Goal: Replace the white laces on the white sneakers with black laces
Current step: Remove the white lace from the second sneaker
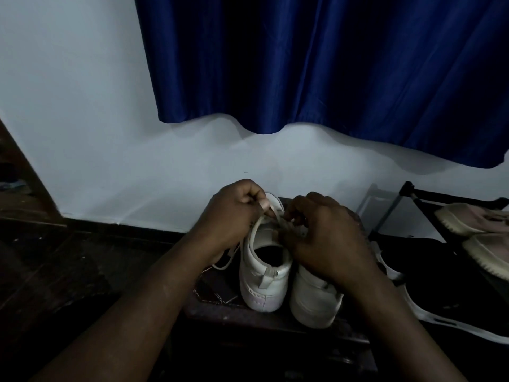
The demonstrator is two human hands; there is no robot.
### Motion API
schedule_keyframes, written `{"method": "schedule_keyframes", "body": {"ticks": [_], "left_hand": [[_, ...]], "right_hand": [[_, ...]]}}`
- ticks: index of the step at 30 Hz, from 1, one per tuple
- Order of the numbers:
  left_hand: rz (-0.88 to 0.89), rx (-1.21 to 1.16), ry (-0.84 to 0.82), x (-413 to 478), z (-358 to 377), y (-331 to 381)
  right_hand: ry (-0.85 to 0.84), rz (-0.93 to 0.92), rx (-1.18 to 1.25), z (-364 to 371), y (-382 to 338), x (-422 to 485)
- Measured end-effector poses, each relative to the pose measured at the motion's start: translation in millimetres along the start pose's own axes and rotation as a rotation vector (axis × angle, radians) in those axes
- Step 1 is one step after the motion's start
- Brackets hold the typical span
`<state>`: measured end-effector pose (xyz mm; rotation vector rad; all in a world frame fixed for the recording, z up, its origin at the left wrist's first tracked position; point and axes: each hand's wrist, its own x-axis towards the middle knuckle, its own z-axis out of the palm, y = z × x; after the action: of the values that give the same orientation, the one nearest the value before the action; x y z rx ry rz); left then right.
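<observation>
Head view is showing two white low-top sneakers standing side by side, touching, heels toward the camera, on a dark low surface: the left white sneaker [261, 274] and the right white sneaker [314, 299]. One flat white lace [276, 213] is running across the top of the left sneaker's tongue, and a loose stretch of it is hanging down that shoe's outer side. Two hands are working at it. The left hand [234, 213] is curling tight, thumb and forefinger pinching the lace just above the shoe's collar. The right hand [325, 238] is arching over the right sneaker, its bent fingers [292, 216] closing on the same lace at the left sneaker's eyelets. Two pale pink shoes with cream soles [473, 224] are lying on a black tubular rack [407, 190] to the right, well apart. One dark blue satin curtain [330, 64] is hanging against the white wall [82, 106] behind.
</observation>
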<state>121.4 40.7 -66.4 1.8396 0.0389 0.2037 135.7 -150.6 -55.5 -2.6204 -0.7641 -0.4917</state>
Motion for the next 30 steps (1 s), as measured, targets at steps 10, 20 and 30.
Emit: {"method": "schedule_keyframes", "body": {"ticks": [10,20,30], "left_hand": [[0.158,0.280,-0.053,-5.6,-7.9,12.0],[0.195,0.277,-0.027,-7.6,-7.0,17.3],[0.007,-0.026,0.086,-3.0,-18.6,16.4]], "right_hand": [[0.142,0.000,-0.004,6.9,-5.3,-1.8],[0.134,-0.020,0.035,6.3,-5.3,-3.8],[0.108,0.023,0.063,5.5,-6.4,-3.2]]}}
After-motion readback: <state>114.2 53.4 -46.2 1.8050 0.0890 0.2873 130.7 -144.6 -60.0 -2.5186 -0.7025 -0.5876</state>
